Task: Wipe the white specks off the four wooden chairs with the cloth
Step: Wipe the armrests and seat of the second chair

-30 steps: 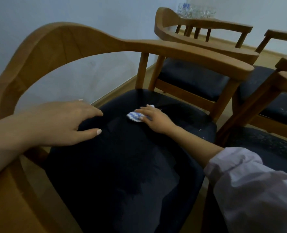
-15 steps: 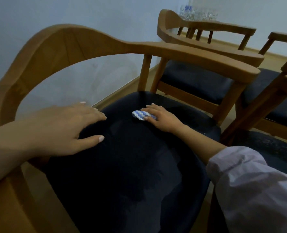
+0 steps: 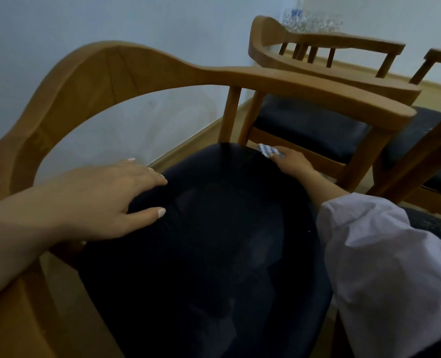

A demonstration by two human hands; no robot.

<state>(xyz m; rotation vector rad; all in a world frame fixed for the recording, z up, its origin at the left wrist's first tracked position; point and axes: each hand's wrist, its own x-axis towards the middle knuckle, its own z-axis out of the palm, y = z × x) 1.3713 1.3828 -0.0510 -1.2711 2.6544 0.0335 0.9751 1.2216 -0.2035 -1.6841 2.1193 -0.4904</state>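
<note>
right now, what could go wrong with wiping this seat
1. The right hand presses the cloth at the far edge of the seat; one more push could send it off the rim.
2. A white speck lies on the seat near the sleeve, away from the cloth, and may be missed.
3. The sleeve hangs close to the speckled neighbouring seat and may pick up specks.

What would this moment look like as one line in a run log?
action: wipe | right hand: presses cloth at far edge of nearest seat | left hand: rests flat on that seat's left side
</note>
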